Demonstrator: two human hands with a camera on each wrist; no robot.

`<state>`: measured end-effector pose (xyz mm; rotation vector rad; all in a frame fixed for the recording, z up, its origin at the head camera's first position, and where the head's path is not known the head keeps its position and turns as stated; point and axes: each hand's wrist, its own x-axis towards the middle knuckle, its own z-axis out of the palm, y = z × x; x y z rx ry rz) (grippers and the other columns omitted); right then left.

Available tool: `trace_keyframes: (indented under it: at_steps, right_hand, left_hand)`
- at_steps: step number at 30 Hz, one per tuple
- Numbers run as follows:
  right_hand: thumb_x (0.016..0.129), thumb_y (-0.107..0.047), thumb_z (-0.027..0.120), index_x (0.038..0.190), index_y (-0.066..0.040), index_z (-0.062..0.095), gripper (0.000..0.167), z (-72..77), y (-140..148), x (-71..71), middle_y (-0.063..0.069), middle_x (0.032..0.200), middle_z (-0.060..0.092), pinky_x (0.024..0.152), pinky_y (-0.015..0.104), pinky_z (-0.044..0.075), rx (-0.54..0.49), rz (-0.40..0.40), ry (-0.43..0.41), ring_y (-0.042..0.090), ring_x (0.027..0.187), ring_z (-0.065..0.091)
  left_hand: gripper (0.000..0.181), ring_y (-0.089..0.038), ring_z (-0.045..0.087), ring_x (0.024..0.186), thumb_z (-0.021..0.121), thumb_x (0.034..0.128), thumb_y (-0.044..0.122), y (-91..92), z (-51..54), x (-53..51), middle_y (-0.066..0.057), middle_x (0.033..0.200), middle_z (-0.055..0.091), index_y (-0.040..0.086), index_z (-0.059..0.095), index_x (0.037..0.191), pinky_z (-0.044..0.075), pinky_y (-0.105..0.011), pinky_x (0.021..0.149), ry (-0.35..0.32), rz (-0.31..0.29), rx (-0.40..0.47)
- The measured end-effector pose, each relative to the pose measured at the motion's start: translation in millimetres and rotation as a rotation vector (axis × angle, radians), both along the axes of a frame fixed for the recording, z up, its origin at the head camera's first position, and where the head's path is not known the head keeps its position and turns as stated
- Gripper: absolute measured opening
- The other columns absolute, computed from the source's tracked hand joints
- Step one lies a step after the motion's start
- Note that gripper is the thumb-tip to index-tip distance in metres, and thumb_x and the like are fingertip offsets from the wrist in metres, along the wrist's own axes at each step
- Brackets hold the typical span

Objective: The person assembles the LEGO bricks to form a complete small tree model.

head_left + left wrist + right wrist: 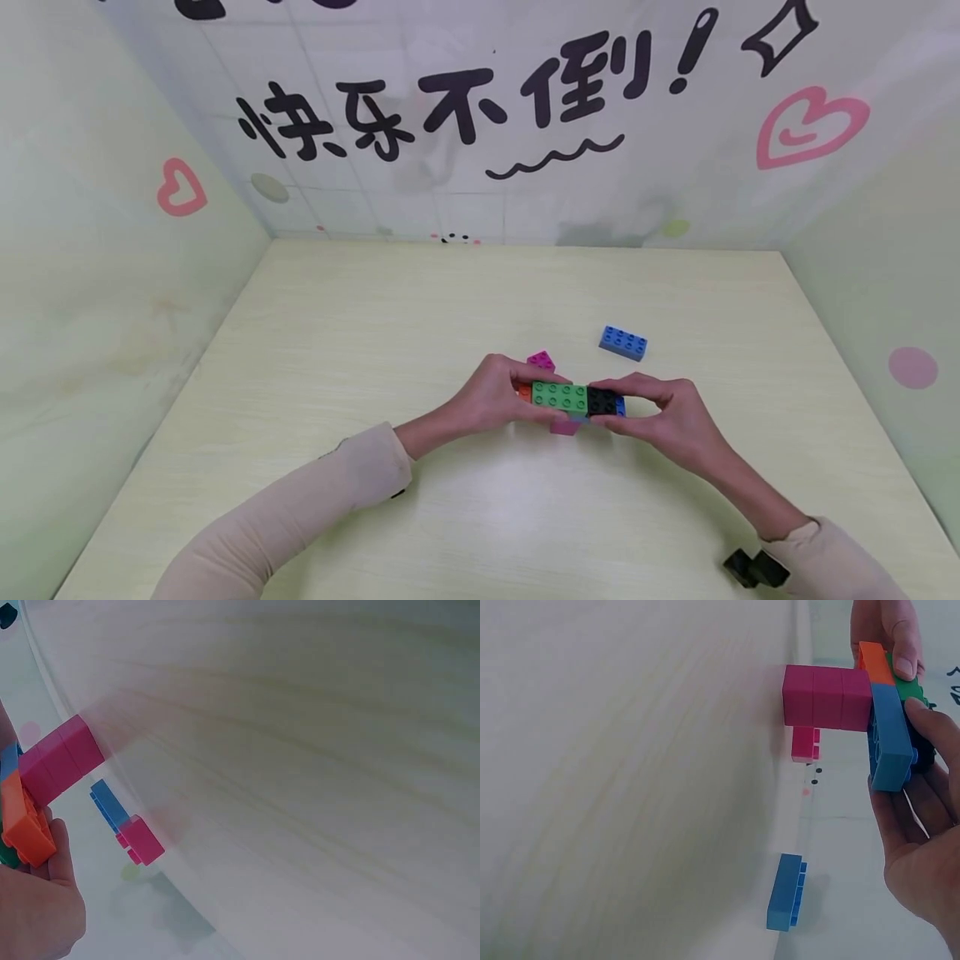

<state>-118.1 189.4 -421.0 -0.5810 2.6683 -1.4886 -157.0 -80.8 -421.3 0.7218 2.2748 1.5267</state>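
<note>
Toy building bricks are joined into one piece. A column of magenta bricks (827, 697) stands at its base, bearing an orange brick (875, 663) and a blue brick (890, 739) end to end. Across their top run a green brick (558, 398) and a black brick (602, 402). Thumb and fingers of my left hand (498, 396) pinch the green brick from its two long sides. Opposite, my right hand (675, 417) pinches the black brick between thumb and fingers. The left wrist view catches the orange end just above the left fingers; the right hand is largely hidden there.
Behind the built piece lies a loose magenta brick (541, 361) on the pale tabletop (420, 317). A loose blue brick (623, 342) lies further back to the right. Printed wall panels (420, 200) enclose the table at the back and both sides.
</note>
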Motion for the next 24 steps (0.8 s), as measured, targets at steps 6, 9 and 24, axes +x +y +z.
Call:
trace_keyframes:
  at_steps: [6, 9, 24]
  right_hand:
    - [0.078, -0.027, 0.084, 0.113, -0.026, 0.075, 0.037, 1.3, -0.9, -0.2, -0.009, 0.107, 0.071, 0.078, 0.036, 0.055, 0.009, 0.001, 0.007, 0.011, 0.102, 0.062]
    - [0.077, -0.027, 0.085, 0.113, -0.026, 0.075, 0.037, 1.5, -0.8, -0.7, -0.009, 0.107, 0.071, 0.078, 0.035, 0.055, 0.013, -0.003, 0.009, 0.011, 0.103, 0.062]
    - [0.076, -0.026, 0.086, 0.113, -0.025, 0.075, 0.039, -2.0, -0.5, -1.8, -0.009, 0.109, 0.071, 0.087, 0.04, 0.054, -0.025, -0.018, -0.049, 0.013, 0.102, 0.063]
  left_hand:
    - [0.038, -0.009, 0.063, 0.087, 0.089, 0.0719, 0.029, 0.0, -1.4, -0.3, 0.015, 0.094, 0.071, 0.025, 0.078, 0.108, 0.056, -0.028, 0.069, 0.005, 0.007, 0.001]
    - [0.038, -0.009, 0.063, 0.087, 0.089, 0.0718, 0.03, 0.1, -1.8, -0.6, 0.015, 0.095, 0.071, 0.025, 0.078, 0.108, 0.057, -0.028, 0.069, 0.003, 0.009, 0.002]
    - [0.038, -0.01, 0.064, 0.088, 0.088, 0.0724, 0.027, 0.5, -5.6, -1.1, 0.014, 0.097, 0.071, 0.026, 0.078, 0.109, 0.057, -0.029, 0.07, -0.024, 0.011, 0.015]
